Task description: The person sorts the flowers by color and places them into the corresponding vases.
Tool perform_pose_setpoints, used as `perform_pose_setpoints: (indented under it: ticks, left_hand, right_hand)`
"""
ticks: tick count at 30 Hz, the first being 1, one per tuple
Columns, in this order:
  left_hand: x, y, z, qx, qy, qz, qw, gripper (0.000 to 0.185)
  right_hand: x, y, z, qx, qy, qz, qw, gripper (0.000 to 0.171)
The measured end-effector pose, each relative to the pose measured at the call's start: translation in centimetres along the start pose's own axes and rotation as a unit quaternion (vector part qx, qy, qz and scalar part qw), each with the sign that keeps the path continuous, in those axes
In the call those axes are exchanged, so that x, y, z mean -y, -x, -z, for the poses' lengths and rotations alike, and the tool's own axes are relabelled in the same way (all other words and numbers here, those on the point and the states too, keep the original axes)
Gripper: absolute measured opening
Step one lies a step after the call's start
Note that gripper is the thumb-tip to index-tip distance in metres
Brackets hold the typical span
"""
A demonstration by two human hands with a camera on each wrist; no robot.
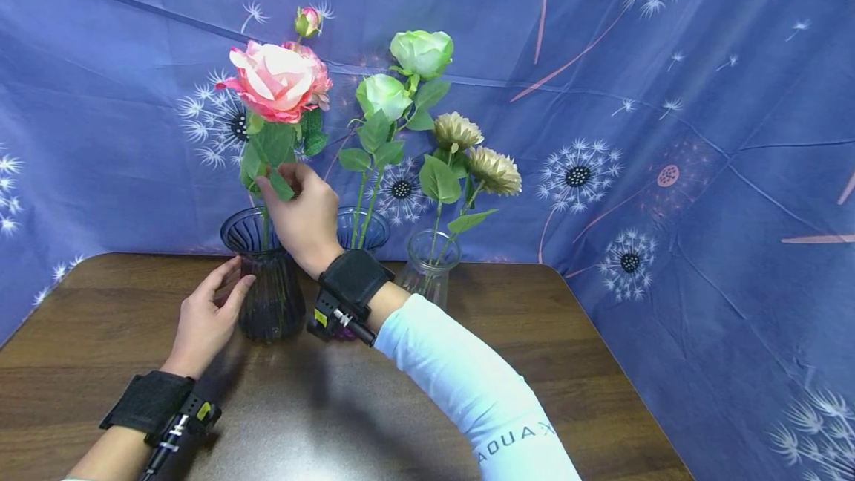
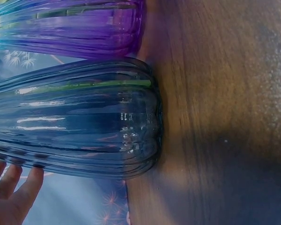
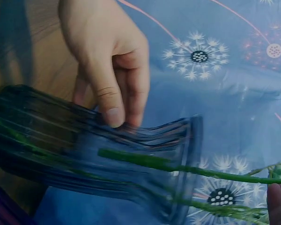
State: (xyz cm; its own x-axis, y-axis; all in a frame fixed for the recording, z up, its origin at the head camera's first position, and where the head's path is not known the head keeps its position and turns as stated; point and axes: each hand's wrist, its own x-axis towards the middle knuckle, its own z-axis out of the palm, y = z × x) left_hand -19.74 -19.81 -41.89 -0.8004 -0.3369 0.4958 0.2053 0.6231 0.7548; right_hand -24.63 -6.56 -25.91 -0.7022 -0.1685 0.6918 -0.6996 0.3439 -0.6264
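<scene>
pink rose stem down in dark ribbed vase near the table's back edge | right hand pinches stem among leaves | left hand fingers straight, steadying vase wall | best lowered straight, vase braced, clear of green roses.

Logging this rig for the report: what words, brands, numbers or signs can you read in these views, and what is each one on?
"AQUA X", seen upside down, on the white sleeve of the right arm; the last character is partly cut off, so uncertain.
Yellow tag on the right wrist strap: too small to read.
Yellow tag on the left wrist strap: too small to read.
Wrist views: no text.
</scene>
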Motion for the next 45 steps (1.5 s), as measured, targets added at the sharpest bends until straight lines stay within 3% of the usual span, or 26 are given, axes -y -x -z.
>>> perform_pose_setpoints:
  ticks: [10, 23, 39, 45]
  left_hand:
    - [0.2, 0.0, 0.0, -0.009, 0.015, -0.002, 0.9998, 0.043]
    - [0.0, 0.0, 0.0, -0.007, 0.018, -0.002, 0.9998, 0.043]
    - [0.2, 0.3, 0.0, -0.006, 0.023, -0.004, 0.9997, 0.043]
    - [0.3, 0.2, 0.0, -0.006, 0.016, -0.001, 0.9999, 0.043]
  right_hand:
    - [-2.1, 1.0, -1.1, 0.038, 0.047, -0.017, 0.998, 0.016]
    - [-2.9, 1.3, -1.5, 0.076, 0.086, -0.099, 0.988, 0.025]
    - [-3.0, 1.8, -0.6, 0.080, 0.059, -0.093, 0.991, 0.024]
    - [-3.1, 2.1, 0.3, 0.096, 0.016, -0.097, 0.990, 0.029]
